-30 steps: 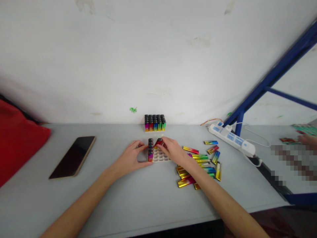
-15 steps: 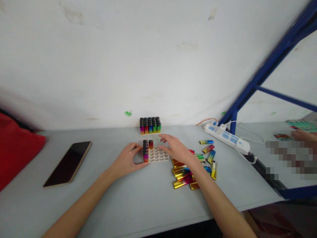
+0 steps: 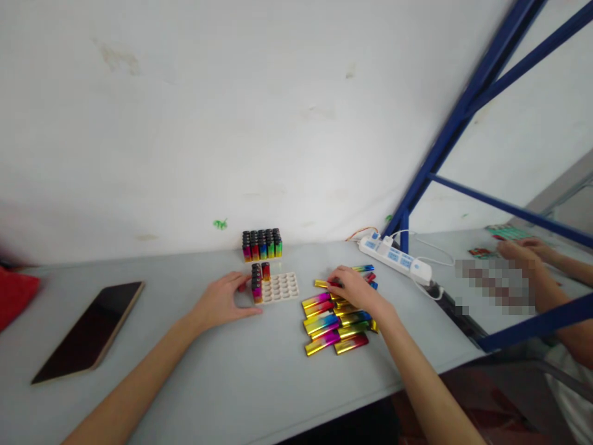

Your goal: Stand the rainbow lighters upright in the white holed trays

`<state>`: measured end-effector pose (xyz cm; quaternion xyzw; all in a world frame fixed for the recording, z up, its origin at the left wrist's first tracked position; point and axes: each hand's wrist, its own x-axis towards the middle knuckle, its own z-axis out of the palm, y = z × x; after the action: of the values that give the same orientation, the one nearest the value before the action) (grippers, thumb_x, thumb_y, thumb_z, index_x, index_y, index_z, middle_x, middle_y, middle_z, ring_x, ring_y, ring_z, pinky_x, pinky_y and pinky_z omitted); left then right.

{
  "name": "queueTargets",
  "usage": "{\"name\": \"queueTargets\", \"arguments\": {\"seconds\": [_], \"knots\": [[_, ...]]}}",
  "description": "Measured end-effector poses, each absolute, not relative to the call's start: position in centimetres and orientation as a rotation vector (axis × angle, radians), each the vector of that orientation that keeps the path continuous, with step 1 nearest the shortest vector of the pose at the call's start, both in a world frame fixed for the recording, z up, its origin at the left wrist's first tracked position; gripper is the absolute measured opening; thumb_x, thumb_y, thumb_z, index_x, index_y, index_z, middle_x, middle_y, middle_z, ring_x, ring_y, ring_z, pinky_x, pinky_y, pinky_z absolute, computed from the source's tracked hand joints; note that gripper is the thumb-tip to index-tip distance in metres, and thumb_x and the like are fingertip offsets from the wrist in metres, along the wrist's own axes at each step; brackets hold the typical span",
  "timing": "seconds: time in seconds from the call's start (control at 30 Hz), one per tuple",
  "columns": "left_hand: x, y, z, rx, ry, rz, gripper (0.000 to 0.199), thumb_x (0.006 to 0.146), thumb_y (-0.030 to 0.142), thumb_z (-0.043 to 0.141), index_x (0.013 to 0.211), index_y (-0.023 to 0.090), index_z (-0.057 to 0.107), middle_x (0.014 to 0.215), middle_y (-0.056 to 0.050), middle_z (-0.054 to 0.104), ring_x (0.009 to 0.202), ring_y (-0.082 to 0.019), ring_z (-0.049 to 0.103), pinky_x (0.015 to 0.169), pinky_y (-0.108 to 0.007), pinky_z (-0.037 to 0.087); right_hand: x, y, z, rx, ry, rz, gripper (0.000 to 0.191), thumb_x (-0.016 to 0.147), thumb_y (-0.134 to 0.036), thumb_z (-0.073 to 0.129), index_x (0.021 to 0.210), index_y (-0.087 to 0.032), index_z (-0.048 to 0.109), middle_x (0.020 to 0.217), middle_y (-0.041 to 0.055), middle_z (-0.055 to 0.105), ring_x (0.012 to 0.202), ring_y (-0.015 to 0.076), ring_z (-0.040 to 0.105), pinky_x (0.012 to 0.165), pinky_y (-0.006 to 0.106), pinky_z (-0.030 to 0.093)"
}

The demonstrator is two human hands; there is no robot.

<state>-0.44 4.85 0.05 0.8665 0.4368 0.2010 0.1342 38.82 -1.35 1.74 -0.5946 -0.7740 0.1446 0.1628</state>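
Note:
A white tray with round holes (image 3: pixel 282 285) lies in front of me, with a row of upright black-topped lighters (image 3: pixel 256 284) along its left side and one red lighter (image 3: pixel 265 272) beside them at the back. My left hand (image 3: pixel 222 301) is around the tray's left end, thumb in front and fingers behind, spread apart; whether it touches the tray I cannot tell. My right hand (image 3: pixel 354 287) is over a pile of shiny gradient-coloured lighters (image 3: pixel 322 324). Its fingers are closed on a red-and-gold lighter (image 3: pixel 321 283) at the pile's back edge.
A full block of upright lighters (image 3: pixel 262 246) stands against the wall. A tablet-like dark device (image 3: pixel 90 330) lies at left beside a red cloth (image 3: pixel 16 296). At right are a power strip (image 3: pixel 396 256) with cables and a blue metal frame (image 3: pixel 430 154). Another person's hands (image 3: pixel 519 250) work beyond it.
My right hand has moved from above the tray back to the pile and closed on a lighter. My left hand stays by the tray's left end. The view has shifted to the right.

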Motion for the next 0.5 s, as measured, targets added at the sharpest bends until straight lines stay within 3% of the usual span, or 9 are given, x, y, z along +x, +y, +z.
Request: {"name": "queueTargets", "arguments": {"seconds": [0.1,0.17,0.27,0.33,0.5], "knots": [[-1.3,4.8,-0.1,2.348,1.178,0.732,0.069,0.099,0.072,0.048,0.132,0.018,0.074,0.096,-0.008,0.078,0.087,-0.028,0.073,0.084,-0.037,0.055,38.5,-1.8,2.4,-1.697,-2.108,0.413,0.006,0.101,-0.020,0.073,0.106,-0.019,0.075,0.104,0.0095,0.079,0.099,0.0258,0.074,0.090,0.035,0.052],[-1.6,5.0,-0.2,2.257,1.187,0.824,0.069,0.106,0.067,0.032,0.127,0.018,0.075,0.087,-0.006,0.077,0.083,-0.026,0.072,0.083,-0.035,0.055,38.4,-2.7,2.7,-1.664,-1.981,0.402,0.009,0.104,-0.024,0.068,0.111,-0.019,0.071,0.096,0.0064,0.079,0.088,0.0239,0.072,0.082,0.034,0.050],[-1.5,5.5,-0.6,2.204,1.289,0.887,0.063,0.105,0.066,0.034,0.104,0.020,0.076,0.075,-0.003,0.073,0.072,-0.024,0.069,0.075,-0.033,0.053,37.6,-4.4,2.5,-1.553,-1.738,0.374,0.023,0.107,-0.041,0.063,0.116,-0.021,0.069,0.080,0.0004,0.071,0.071,0.0206,0.063,0.071,0.032,0.045],[-1.4,5.9,-0.8,2.199,1.317,0.907,0.056,0.102,0.065,0.041,0.100,0.021,0.075,0.075,-0.003,0.075,0.069,-0.023,0.069,0.072,-0.032,0.052,36.7,-5.2,2.2,-1.451,-1.560,0.420,0.034,0.104,-0.053,0.065,0.117,-0.022,0.070,0.076,-0.0015,0.067,0.067,0.0191,0.059,0.066,0.031,0.043],[-1.6,6.3,-1.3,2.193,1.419,0.971,0.055,0.099,0.066,0.044,0.101,0.021,0.076,0.073,-0.004,0.077,0.068,-0.023,0.070,0.071,-0.031,0.051,34.3,-5.3,1.6,-1.260,-1.215,0.658,0.051,0.089,-0.072,0.075,0.091,-0.021,0.070,0.077,0.0004,0.065,0.070,0.0184,0.059,0.067,0.031,0.048]]}}
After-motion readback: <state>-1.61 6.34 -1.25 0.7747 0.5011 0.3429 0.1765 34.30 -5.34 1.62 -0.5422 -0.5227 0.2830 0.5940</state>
